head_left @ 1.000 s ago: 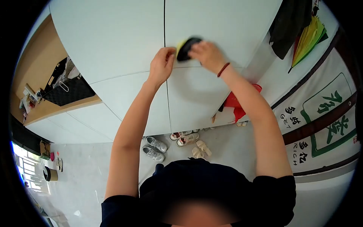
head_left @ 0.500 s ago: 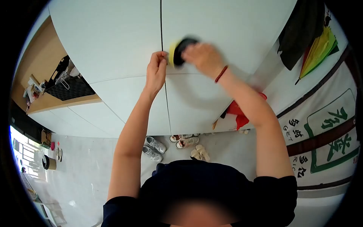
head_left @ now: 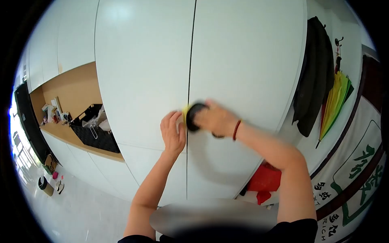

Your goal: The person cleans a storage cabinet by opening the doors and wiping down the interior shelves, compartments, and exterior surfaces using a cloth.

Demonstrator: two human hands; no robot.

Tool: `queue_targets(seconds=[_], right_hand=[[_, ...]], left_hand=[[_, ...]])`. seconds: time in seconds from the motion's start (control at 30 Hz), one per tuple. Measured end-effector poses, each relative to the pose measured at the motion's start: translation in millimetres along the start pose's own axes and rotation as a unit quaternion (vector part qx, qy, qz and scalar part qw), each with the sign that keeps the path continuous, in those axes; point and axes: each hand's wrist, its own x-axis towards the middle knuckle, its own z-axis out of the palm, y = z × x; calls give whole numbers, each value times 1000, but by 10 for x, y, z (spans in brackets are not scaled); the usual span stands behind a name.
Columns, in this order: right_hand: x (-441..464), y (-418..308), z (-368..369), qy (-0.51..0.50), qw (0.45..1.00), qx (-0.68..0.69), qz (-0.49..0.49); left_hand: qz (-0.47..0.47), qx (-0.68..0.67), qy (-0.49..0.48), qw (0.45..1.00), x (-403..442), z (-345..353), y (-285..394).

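A round black and yellow object (head_left: 196,116), blurred by motion, stands out in front of the white cabinet doors (head_left: 239,52), close to the dark gap between them. My right hand (head_left: 214,119) is closed round its black part, with a dark red band on the wrist. On the object's left, my left hand (head_left: 173,131) has its fingers bent at the yellow edge. Whether those fingertips grip the edge or something small beside it is hidden.
On the left, a wooden niche (head_left: 77,87) holds a black basket (head_left: 95,137). A dark garment (head_left: 316,81) and a colourful umbrella (head_left: 335,101) hang at the right. Below them are a red item (head_left: 265,178) and a banner (head_left: 356,162).
The view has tilted up, so the cabinet and both hands appear lower and the shoes have left the frame. My right hand still holds the round object beside my left hand.
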Motion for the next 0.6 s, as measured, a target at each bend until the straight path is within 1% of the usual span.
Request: queue_targets(seconds=[0.03, 0.07, 0.1, 0.13, 0.17, 0.2, 0.27, 0.3, 0.33, 0.37, 0.4, 0.43, 0.47, 0.53, 0.57, 0.6], right_hand=[[118, 365, -121, 35, 996, -54, 57], [253, 763, -437, 98, 980, -156, 77], [424, 1184, -644, 131, 949, -237, 160], [576, 1501, -1020, 184, 934, -149, 267], [718, 1827, -1253, 229, 900, -173, 327], [826, 2163, -1258, 358, 847, -252, 302], [1183, 2049, -1218, 275, 902, -188, 274], [1388, 1887, -1170, 231, 925, -156, 260], [1571, 1693, -1100, 183, 944, -124, 246], [1693, 1449, -758, 176, 967, -140, 118], [1821, 1185, -441, 191, 970, -149, 7], [1881, 843, -356, 77, 996, -37, -37], [1857, 616, -273, 30, 992, -41, -112], [1844, 648, -371, 5, 987, 23, -157], [1913, 823, -427, 77, 988, -33, -128], [2049, 1153, -528, 148, 980, -88, -98]], left_hand=[[35, 45, -5, 998, 230, -1, 106], [66, 91, -11, 994, 397, 34, 185], [71, 113, -39, 990, 514, 88, 206], [74, 136, -65, 986, 628, 148, 230], [76, 160, -89, 980, 716, 181, 237], [82, 176, -85, 977, 740, 226, 209], [89, 209, -81, 971, 676, 347, 93], [93, 231, -72, 966, 664, 389, 70], [96, 224, -66, 968, 686, 388, 50], [99, 215, -61, 970, 690, 383, 42], [103, 205, -60, 972, 675, 366, 42], [57, 208, -131, 968, 685, 331, 55], [70, 192, -109, 973, 670, 339, 38], [97, 164, -62, 980, 671, 318, 27], [68, 180, -116, 974, 695, 261, 79], [100, 162, -57, 980, 669, 319, 26]])
